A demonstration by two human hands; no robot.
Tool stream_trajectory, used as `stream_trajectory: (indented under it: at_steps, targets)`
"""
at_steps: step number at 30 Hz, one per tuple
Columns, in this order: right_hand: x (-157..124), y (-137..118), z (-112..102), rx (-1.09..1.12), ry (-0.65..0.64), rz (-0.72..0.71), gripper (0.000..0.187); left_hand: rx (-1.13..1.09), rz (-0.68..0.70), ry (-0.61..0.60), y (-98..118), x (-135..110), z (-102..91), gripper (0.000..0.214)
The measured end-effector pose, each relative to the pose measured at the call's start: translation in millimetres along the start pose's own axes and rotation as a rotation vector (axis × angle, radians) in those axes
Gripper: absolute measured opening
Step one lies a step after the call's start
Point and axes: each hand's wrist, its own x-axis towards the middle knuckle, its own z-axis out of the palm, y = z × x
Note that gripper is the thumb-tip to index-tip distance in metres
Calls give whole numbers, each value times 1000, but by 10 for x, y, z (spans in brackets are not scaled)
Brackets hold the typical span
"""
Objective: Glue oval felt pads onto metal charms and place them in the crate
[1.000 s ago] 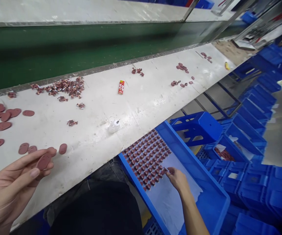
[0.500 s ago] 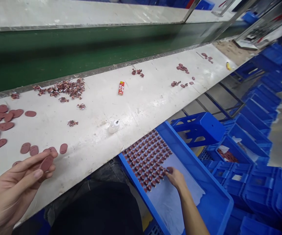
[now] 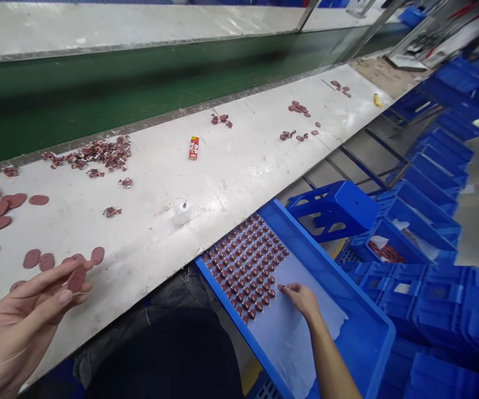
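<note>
Oval reddish-brown pad (image 3: 76,280), long axis tilted toward the belt, sits pinched between thumb and fingers of the left hand (image 3: 23,327), while the right hand (image 3: 301,299) closes its fingertips (image 3: 284,287), holding something or not unclear, beside rows of small maroon pieces (image 3: 243,266) on a white paper sheet (image 3: 289,343) in a blue plastic tray (image 3: 222,302).

Inventory: two hands, the left hand (image 3: 23,332) and the right hand (image 3: 301,299). One oval maroon disc (image 3: 76,280) (held in the left hand). One white squeeze bottle (image 3: 181,213). One red-and-yellow packet (image 3: 194,148). One small yellow object (image 3: 377,100). One blue tray (image 3: 330,263), bearing rows of small maroon pieces (image 3: 245,266) (too many to count reliably). One upturned blue crate (image 3: 333,210). One heap of loose pieces (image 3: 92,154).
</note>
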Motion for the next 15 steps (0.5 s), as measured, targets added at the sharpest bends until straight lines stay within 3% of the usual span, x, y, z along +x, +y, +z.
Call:
stream_trajectory:
  at_steps: [6,15]
  targets:
    - [-43,180,23,29,14,7,36,105,75,15,35,-54,60,36]
    - [12,198,173,51,21,-57,33,147,109,27,-54,3,-29,45]
